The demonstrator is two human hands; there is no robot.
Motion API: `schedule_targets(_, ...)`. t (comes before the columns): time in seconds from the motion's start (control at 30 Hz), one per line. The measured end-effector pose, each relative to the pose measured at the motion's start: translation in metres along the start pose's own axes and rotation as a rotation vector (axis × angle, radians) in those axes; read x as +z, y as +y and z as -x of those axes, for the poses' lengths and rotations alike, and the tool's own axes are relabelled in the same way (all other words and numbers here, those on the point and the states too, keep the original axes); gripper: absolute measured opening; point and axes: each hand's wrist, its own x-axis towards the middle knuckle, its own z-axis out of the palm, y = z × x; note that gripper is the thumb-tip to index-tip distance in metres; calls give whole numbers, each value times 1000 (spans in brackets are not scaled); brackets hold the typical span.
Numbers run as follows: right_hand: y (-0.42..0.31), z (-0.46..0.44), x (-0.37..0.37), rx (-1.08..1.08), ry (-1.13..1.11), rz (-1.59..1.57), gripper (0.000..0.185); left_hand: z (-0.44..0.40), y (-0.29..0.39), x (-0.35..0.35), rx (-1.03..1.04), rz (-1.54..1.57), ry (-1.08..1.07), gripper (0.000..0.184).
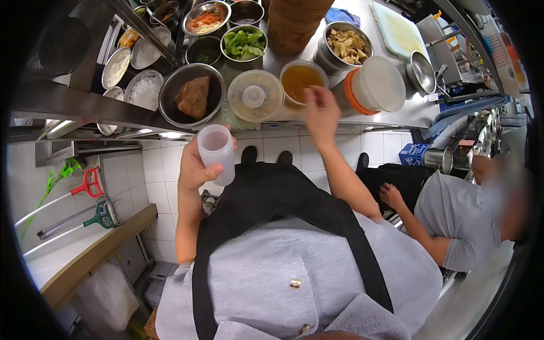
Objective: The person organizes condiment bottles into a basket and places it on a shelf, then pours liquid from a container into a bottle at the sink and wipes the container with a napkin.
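Observation:
My left hand (197,164) is wrapped round a translucent white plastic bottle (220,158), held upright with its open mouth toward me and no cap on it. At the near rim of a round tub of orange-brown liquid (302,84) is my right hand (323,116), slightly blurred. Its fingers are pinched together, and what they hold, if anything, I cannot make out. Left of that tub stands a lidded clear tub (255,97) with a round knob-like piece on top. A steel bowl (165,102) holding a brown block (194,97) lies beyond the bottle.
An orange-rimmed tub with a white lid (381,85) leans right of my right hand. Behind are green leaves in a bowl (244,44), a pot of chopped pale pieces (347,46) and a cutting board (399,31). Another person (453,209) is close on my right.

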Motion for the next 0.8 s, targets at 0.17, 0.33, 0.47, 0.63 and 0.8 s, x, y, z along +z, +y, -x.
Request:
schedule_targets(0.17,84,-11,-8,190,249,124,32,-5,-8,6,-67,17,-42,86)
schedule_targets(0.33,89,-14,12,489,327,-430,20,-16,-10,7,-106,-87,-95,87)
schedule_targets(0.47,100,-18,10,606,327,-612,17,-18,-7,9,-115,-83,-90,86)
schedule_targets(0.63,95,-16,4,640,202,-791,14,-8,-6,7,-123,-92,-54,87)
schedule_targets(0.8,100,-4,-10,611,181,-790,15,1,-10,2,-107,-144,-22,84)
